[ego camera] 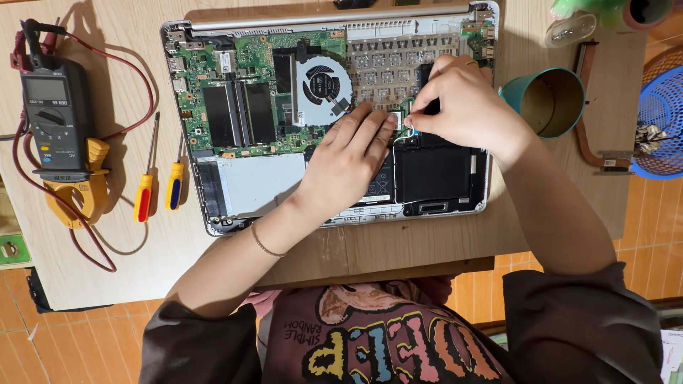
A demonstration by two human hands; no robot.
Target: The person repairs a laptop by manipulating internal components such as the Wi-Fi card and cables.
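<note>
An opened laptop (249, 181) lies bottom up on the wooden table, showing its green circuit board (213, 71), round fan (321, 84) and black battery (434, 174). My left hand (346, 160) rests flat on the laptop's middle, fingertips near a small connector with thin wires (404, 133). My right hand (459, 107) hovers just right of it, fingers pinched on a small black part (430, 108) above the battery; what exactly it grips is partly hidden.
Left of the laptop lie two screwdrivers (146, 192) with yellow handles and a clamp meter (57, 117) with red leads. A teal cup (551, 99) stands right of the laptop, a copper heat pipe (594, 142) beside it, a blue basket (665, 121) at the edge.
</note>
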